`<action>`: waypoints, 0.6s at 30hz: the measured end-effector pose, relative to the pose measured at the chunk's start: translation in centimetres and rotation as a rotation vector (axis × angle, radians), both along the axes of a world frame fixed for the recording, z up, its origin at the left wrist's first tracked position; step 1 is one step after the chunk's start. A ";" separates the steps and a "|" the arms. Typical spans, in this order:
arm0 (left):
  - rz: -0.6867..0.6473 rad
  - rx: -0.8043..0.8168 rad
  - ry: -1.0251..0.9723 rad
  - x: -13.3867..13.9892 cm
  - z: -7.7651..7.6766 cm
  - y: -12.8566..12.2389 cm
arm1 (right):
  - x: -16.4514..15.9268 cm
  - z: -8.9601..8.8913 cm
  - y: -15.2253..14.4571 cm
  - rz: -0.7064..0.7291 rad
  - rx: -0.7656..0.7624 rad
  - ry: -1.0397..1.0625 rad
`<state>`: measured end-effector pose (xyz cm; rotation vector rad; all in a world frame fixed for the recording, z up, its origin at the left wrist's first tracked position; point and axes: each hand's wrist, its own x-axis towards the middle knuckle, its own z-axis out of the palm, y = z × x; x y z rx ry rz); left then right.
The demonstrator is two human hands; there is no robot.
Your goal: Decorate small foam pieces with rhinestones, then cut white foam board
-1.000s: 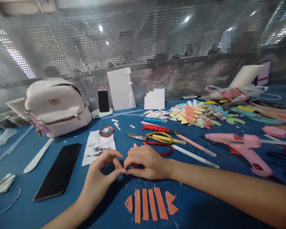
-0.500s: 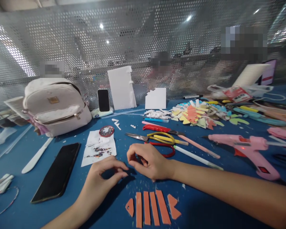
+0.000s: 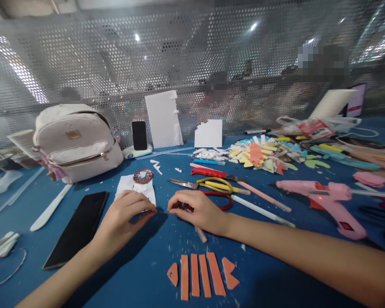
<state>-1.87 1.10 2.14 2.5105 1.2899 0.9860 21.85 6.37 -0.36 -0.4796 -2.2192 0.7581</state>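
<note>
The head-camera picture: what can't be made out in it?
In the head view:
Upper part of the pinkish stick: covered by the right hand; whether it is gripped is unclear.
Anything between the fingertips of the left hand: too small to tell.
Lower part of the white paper: behind that left hand.
Far end of the clear rod: cut off by the right edge.

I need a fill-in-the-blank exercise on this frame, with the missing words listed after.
1. A pink stick pokes out from under the ____.
2. Nearer the flat black phone is the ____.
3. Between the pointed orange piece and the notched piece lie ____ orange strips.
4. The glue gun is coloured ____.

Missing words: right hand; left hand; four; pink.
</note>
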 end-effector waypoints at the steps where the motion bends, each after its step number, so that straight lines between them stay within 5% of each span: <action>1: -0.009 -0.036 0.038 -0.6 0.1 0.4 | 0.0 0.0 0.0 -0.003 -0.005 -0.008; 5: 0.065 -0.181 0.018 -2.5 0.5 1.8 | 0.1 -0.1 0.0 -0.040 0.023 -0.035; 11: -0.055 -0.401 0.069 -3.4 0.5 2.3 | 0.1 0.1 -0.1 -0.124 0.021 -0.020; 18: -0.070 -0.481 0.111 -3.3 -0.2 2.5 | 0.1 0.3 -0.3 -0.157 0.047 -0.015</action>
